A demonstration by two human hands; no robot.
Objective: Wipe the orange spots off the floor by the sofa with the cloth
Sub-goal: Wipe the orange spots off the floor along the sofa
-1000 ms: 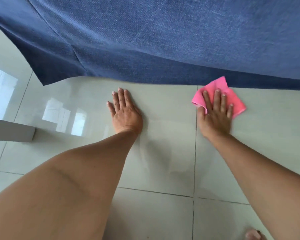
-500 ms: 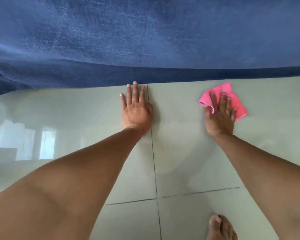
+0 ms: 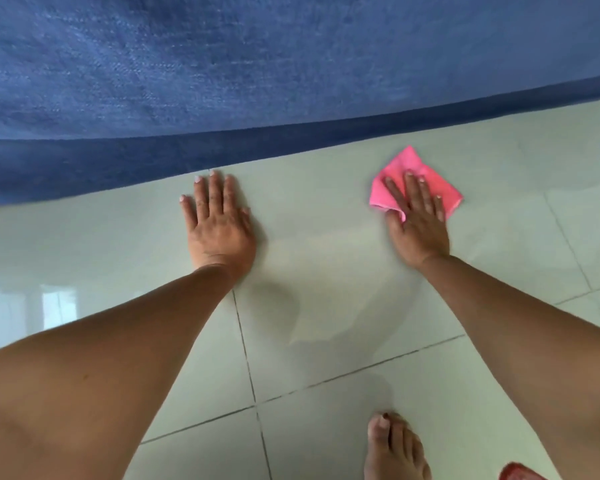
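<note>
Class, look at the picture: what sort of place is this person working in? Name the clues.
Most likely a living room at home. Clues: a blue fabric sofa, a glossy tiled floor, and a bare foot on it while the right hand presses a pink cloth.

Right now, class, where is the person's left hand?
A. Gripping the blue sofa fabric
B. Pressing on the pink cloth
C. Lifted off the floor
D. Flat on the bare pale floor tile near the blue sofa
D: the left hand lies palm-down on the bare pale floor tile by the blue fabric sofa, while the right hand presses the pink cloth.
</note>
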